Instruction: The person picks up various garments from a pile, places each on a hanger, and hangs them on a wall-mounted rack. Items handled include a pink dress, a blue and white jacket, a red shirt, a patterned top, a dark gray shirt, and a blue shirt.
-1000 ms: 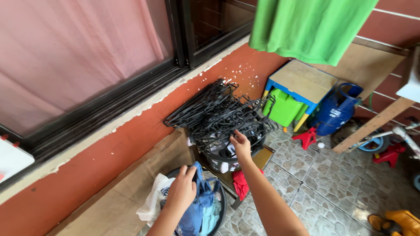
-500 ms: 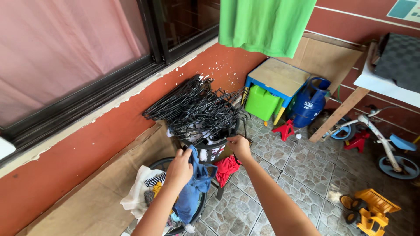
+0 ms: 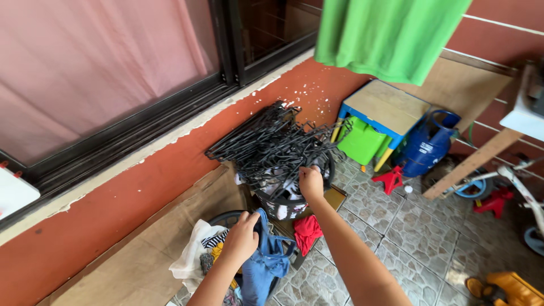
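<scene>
The left hand (image 3: 241,241) has its grip closed around a bunch of blue garment (image 3: 266,266), lifted partly out of a round dark basket (image 3: 226,218) that holds mixed laundry, a white cloth (image 3: 190,258) spilling over its rim. The right hand (image 3: 311,184) reaches up into a tangled heap of black hangers (image 3: 272,144) piled in a second dark basket (image 3: 286,207); its fingers curl among the wires, but whether the grip has actually closed on one hanger cannot be told from this angle. A red cloth (image 3: 307,232) hangs just below that basket. Behind stand a small blue-framed stool (image 3: 385,107), a green bin (image 3: 362,141) under it, and a blue gas cylinder (image 3: 428,141); a green shirt (image 3: 391,34) hangs overhead. The hangers look interlocked, hooks caught through one another, so a pull on one could plausibly drag several along and spill them onto the tiled floor (image 3: 408,238), or tip the loaded basket. The blue garment dangles low, so a strap might snag on the basket rim.
</scene>
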